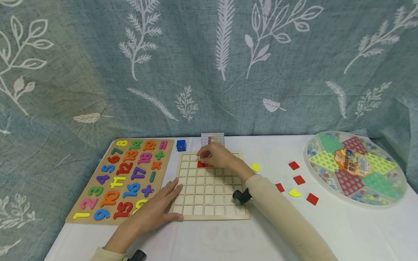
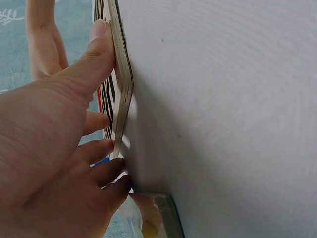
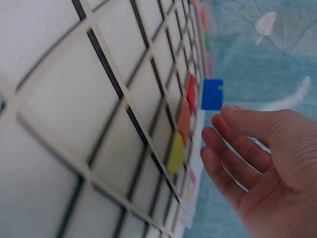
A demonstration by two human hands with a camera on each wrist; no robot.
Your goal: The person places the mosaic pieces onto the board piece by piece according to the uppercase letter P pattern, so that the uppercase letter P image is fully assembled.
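A square wooden grid board (image 1: 195, 210) lies on the table. My left hand (image 1: 156, 208) rests against its left side, fingers along that edge and thumb at the front left corner; the left wrist view shows the thumb (image 2: 101, 37) on the rim. Over the board's far rows is my right hand (image 1: 217, 156), fingers loosely bent, nothing visible between them in the right wrist view. Below its fingertips sits a red tile (image 1: 201, 165) in a cell, partly covered by the hand. Red, orange and yellow (image 3: 176, 153) tiles stand in a row in the right wrist view.
A printed pattern card (image 1: 212, 135) and a blue cube (image 1: 181, 145) are behind the board. A number puzzle (image 1: 156, 145) lies left. Loose red tiles (image 1: 312, 198) and yellow pieces (image 1: 294, 193) are scattered right, before a round marble game board (image 1: 356, 168).
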